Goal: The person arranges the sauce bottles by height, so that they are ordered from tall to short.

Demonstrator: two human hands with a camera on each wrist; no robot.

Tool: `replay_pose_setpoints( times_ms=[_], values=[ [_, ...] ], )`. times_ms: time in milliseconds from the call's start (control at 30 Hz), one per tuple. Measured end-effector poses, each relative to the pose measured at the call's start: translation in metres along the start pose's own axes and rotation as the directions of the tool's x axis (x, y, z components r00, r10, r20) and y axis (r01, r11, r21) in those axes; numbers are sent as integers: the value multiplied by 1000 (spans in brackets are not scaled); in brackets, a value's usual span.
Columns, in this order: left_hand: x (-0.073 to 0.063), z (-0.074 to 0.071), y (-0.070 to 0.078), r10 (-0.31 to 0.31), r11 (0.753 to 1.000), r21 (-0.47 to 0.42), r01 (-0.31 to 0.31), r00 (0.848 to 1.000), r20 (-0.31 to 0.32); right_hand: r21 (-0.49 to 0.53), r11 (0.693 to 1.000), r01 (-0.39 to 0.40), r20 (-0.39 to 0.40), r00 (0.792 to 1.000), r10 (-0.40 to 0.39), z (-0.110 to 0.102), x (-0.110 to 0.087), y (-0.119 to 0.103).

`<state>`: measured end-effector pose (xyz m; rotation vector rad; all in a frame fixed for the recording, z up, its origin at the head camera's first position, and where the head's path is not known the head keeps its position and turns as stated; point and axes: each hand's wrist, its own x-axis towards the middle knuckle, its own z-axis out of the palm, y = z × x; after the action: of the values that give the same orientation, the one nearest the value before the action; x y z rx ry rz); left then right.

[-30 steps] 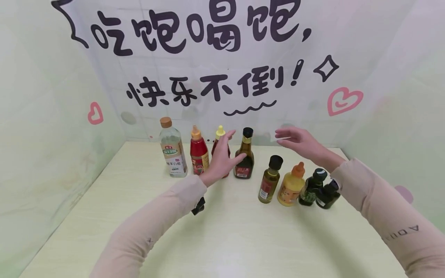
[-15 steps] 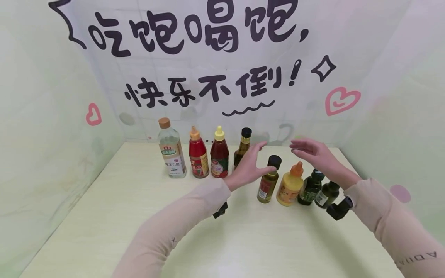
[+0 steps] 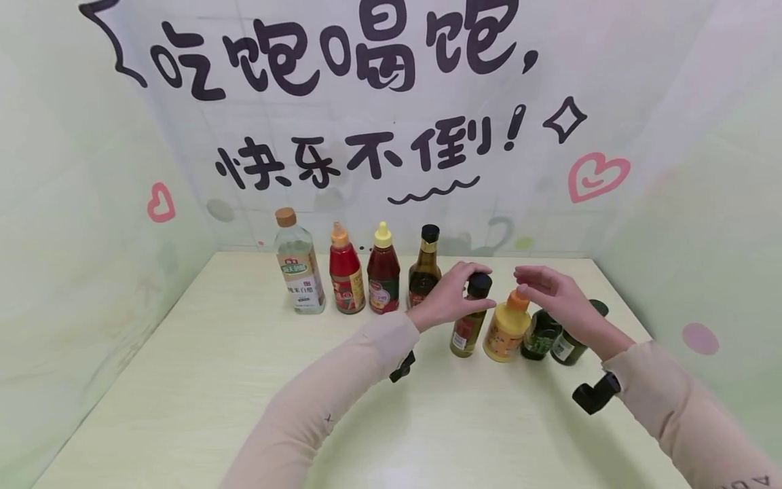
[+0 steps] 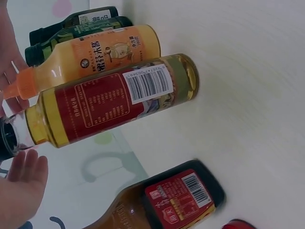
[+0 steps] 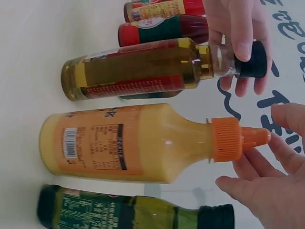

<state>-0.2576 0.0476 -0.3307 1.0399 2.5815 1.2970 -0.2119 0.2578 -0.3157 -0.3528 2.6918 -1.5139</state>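
Note:
My left hand (image 3: pixel 449 295) is at the black cap of an upright bottle of golden oil (image 3: pixel 466 333); the thumb lies in front and the fingers behind. In the right wrist view, that thumb overlaps the cap's edge (image 5: pixel 250 59); contact is hard to judge. My right hand (image 3: pixel 562 302) is spread around the orange nozzle cap (image 5: pixel 226 139) of a yellow squeeze bottle (image 3: pixel 506 333). Its fingers and thumb look apart from the cap in the right wrist view. Right of it stand two dark green bottles, one with a leafy label (image 3: pixel 540 334), the other (image 3: pixel 568 348) partly behind my right hand.
At the back left stand a clear vinegar bottle (image 3: pixel 299 268), a red sauce bottle (image 3: pixel 346 275), a dark red sauce bottle with yellow nozzle (image 3: pixel 383 278) and a brown bottle (image 3: pixel 424 268). A lettered backdrop (image 3: pixel 366 190) rises behind the pale table (image 3: pixel 244 380).
My left hand has moved right, past the dark red sauce and brown bottles, to the oil bottle's cap. My right hand has shifted right and then lowered to the yellow bottle's nozzle.

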Motion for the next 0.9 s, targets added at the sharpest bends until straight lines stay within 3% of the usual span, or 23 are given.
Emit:
replay_pose_setpoints(
  times_ms=[167,300,567,900],
  values=[
    [1,4,-6,-43,993,-109,43,999,1,17,999,-35,11,999,35,7,-2,7],
    [0,5,-10,-77,982,-174,79,997,18,-6,1000,-17,9,1000,17,13,-2,11],
    [0,8,-18,-103,975,-195,103,995,8,-96,995,27,-23,999,-29,20,-3,16],
    [-2,12,-21,-121,955,-280,100,991,-61,-70,996,54,-44,997,-57,24,-1,22]
  ],
)
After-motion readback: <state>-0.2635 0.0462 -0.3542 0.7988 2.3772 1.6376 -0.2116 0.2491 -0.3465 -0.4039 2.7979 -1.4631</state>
